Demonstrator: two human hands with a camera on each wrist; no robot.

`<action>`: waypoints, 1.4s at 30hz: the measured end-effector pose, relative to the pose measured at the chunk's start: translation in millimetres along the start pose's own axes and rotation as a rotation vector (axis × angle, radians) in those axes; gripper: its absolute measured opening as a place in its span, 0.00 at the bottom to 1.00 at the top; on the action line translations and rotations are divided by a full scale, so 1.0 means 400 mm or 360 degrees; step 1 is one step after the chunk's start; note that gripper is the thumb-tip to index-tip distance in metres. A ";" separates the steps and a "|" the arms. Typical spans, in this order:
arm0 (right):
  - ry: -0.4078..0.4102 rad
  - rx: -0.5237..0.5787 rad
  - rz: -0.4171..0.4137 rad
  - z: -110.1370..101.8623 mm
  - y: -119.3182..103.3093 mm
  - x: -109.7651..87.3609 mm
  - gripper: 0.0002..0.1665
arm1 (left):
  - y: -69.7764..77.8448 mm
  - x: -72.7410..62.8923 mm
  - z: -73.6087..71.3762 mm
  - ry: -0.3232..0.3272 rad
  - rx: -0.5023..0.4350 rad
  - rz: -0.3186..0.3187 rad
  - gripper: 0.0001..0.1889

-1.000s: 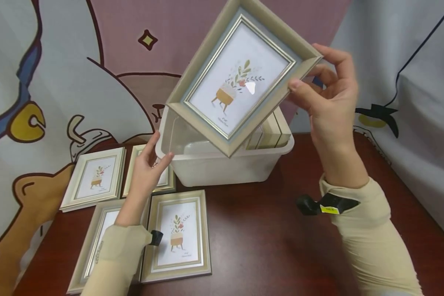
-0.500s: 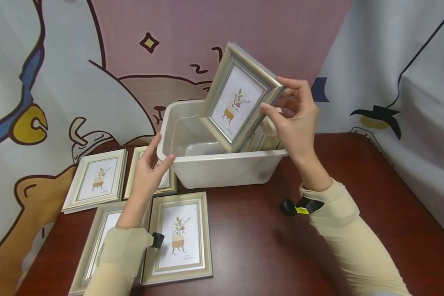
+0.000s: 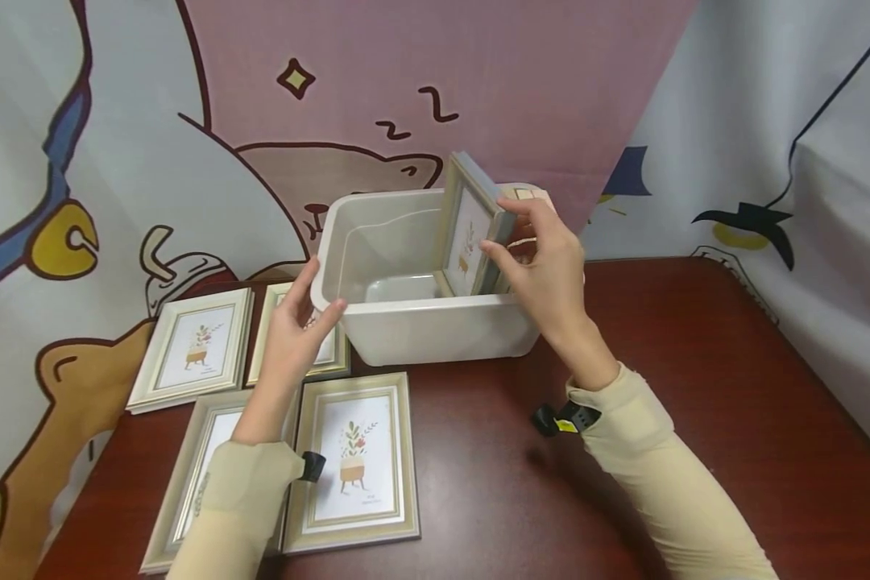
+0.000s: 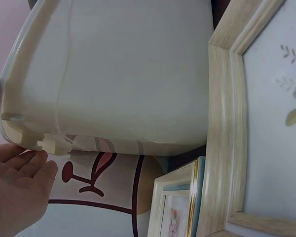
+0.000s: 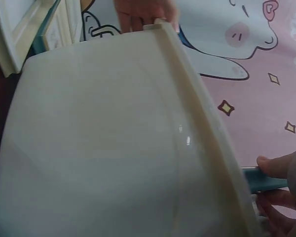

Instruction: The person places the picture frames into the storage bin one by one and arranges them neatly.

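Observation:
In the head view my right hand (image 3: 551, 270) pinches the upper right corner of a picture frame (image 3: 470, 238) with a plant print. The frame stands upright, partly down inside a white plastic tub (image 3: 435, 334). Its teal edge (image 5: 261, 181) shows between thumb and fingers in the right wrist view. My left hand (image 3: 293, 326) holds the tub's left rim corner, thumb at the front, fingers around the side; the left wrist view shows those fingers (image 4: 19, 163) under the rim. More frames (image 3: 528, 193) sit at the tub's right end, mostly hidden by my right hand.
Left of the tub, several picture frames lie face up on the dark red table (image 3: 493, 459): a white one (image 3: 192, 350), one half hidden behind my left hand (image 3: 329, 354), a silvery one (image 3: 177, 491) under my left arm, and a beige one (image 3: 355, 459). A cartoon curtain (image 3: 515, 72) hangs behind.
My right hand has lowered the picture frame from above the tub down and forward into it, turning it upright. My left hand stays on the rim.

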State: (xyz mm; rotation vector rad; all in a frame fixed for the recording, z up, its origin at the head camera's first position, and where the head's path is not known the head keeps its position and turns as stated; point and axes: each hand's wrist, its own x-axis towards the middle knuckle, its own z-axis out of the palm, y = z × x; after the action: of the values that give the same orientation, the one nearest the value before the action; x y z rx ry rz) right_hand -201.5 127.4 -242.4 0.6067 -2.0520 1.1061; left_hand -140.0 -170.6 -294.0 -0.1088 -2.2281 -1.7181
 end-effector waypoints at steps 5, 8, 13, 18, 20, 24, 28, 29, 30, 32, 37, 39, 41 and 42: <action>-0.0018 -0.0187 -0.0112 0.016 0.012 -0.015 0.27 | -0.001 0.001 0.001 -0.0003 -0.0001 0.0006 0.38; -0.0035 -0.0261 -0.0135 0.025 0.013 -0.022 0.26 | -0.002 0.000 0.000 -0.0004 0.0002 0.0018 0.38; -0.0048 -0.0321 -0.0135 0.038 0.010 -0.026 0.26 | -0.001 -0.001 -0.001 -0.0004 0.0008 0.0019 0.38; -0.0091 -0.0385 -0.0137 0.041 0.006 -0.029 0.25 | -0.002 -0.002 -0.003 0.0010 0.0034 0.0016 0.37; -0.0120 -0.0420 -0.0125 0.042 0.006 -0.033 0.24 | -0.003 -0.002 -0.003 0.0013 0.0034 0.0017 0.37; -0.0178 -0.0425 -0.0096 0.038 0.009 -0.037 0.23 | -0.002 -0.001 -0.002 0.0005 0.0019 0.0023 0.38; -0.0297 -0.0395 -0.0134 0.026 0.013 -0.028 0.23 | -0.001 -0.001 0.000 -0.0005 0.0010 0.0022 0.38; -0.0337 -0.0396 -0.0146 0.022 0.015 -0.025 0.23 | -0.001 -0.001 0.001 -0.0003 0.0014 0.0024 0.38; -0.0371 -0.0392 -0.0153 0.018 0.016 -0.023 0.24 | -0.001 -0.001 0.001 -0.0001 0.0012 0.0025 0.38; -0.0427 -0.0394 -0.0170 0.010 0.018 -0.021 0.26 | 0.000 -0.001 0.002 0.0005 0.0011 0.0027 0.38; -0.0454 -0.0393 -0.0245 -0.002 0.023 -0.025 0.29 | -0.001 0.001 0.003 0.0008 0.0001 0.0026 0.37; -0.0423 -0.0379 -0.0272 -0.002 0.023 -0.031 0.27 | -0.002 0.001 0.003 0.0010 0.0004 0.0027 0.37; -0.0369 -0.0378 -0.0285 -0.001 0.022 -0.039 0.27 | -0.003 0.001 0.004 0.0012 0.0007 0.0034 0.37; -0.0339 -0.0383 -0.0288 0.001 0.021 -0.043 0.26 | -0.004 0.001 0.004 0.0014 0.0012 0.0036 0.37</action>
State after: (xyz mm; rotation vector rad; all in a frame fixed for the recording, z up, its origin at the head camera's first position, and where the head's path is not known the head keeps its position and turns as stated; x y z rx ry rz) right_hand -196.4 132.6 -260.2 0.7966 -2.2176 0.7024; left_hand -141.2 -169.6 -295.6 -0.1238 -2.2182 -1.6951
